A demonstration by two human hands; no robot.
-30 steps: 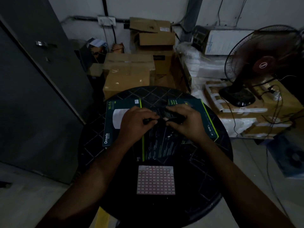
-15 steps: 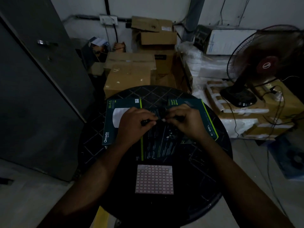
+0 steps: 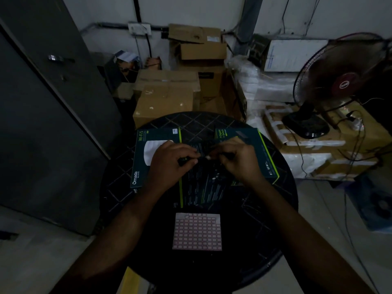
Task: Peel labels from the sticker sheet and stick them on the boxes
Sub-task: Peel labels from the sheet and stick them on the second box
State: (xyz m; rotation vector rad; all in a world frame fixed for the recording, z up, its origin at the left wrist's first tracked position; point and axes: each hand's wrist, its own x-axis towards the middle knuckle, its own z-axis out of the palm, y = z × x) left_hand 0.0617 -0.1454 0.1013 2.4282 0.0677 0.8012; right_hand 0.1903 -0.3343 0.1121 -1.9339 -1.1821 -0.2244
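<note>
Barely anything moves between frames: both hands stay bunched over the middle box [image 3: 199, 187]. Left hand [image 3: 169, 164] and right hand [image 3: 237, 160] meet fingertip to fingertip, seemingly pinching a tiny label, too dark to confirm. Sticker sheet [image 3: 197, 231] lies nearer on the table [image 3: 265, 240]. Probably pressing it down.

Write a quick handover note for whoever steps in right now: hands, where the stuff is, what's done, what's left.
Left hand and right hand: fingers pinched together over the middle dark box, working something small; too dim to tell what.
Pink-gridded white sticker sheet: flat on the round black table, nearest you, a few top-row labels gone.
Dark green Omada box lies left, dark green switch box right.
Done: can't tell which boxes are labelled.
Left: check each box, keep labelling.
</note>
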